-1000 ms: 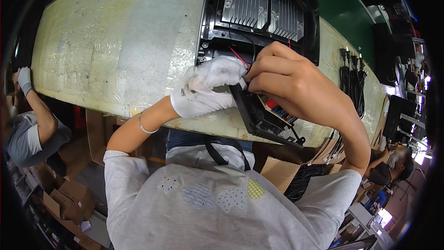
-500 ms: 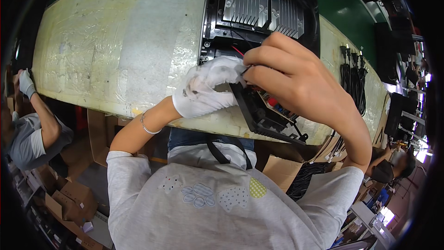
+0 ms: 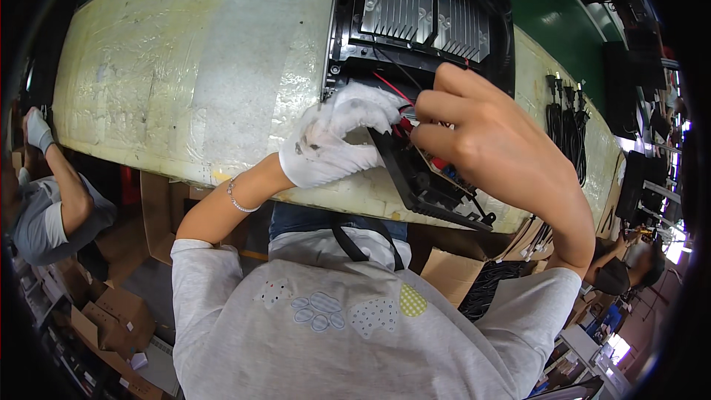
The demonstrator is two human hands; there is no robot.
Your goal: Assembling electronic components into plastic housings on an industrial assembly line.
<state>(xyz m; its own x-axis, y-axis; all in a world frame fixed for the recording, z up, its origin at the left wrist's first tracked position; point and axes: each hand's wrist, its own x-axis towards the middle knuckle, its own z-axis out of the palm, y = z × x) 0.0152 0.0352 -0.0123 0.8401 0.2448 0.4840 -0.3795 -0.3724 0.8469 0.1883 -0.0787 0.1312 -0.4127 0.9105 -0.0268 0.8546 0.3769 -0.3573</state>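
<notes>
A black plastic panel (image 3: 429, 196) with a circuit board on it leans at the table's front edge. My left hand (image 3: 333, 137), in a stained white glove, is closed on the panel's upper left end, thumb against its edge. My bare right hand (image 3: 492, 133) is pinched above the board, its fingertips at a red wire (image 3: 392, 87) that runs from the large black casing (image 3: 348, 52) behind. Exactly how the fingertips meet the wire is hidden. Two finned metal heat sinks (image 3: 396, 7) sit in the casing.
The worktable (image 3: 170, 81) has a film-covered top. Bundled black cables (image 3: 566, 118) lie at the right, with an open carton (image 3: 452, 278) below the table edge. Other people work at the far left (image 3: 55, 211) and right (image 3: 633, 263).
My right hand has shifted slightly right, away from the gloved fingers. More of the red wire and a red part near my fingertips now show. My left hand has barely moved.
</notes>
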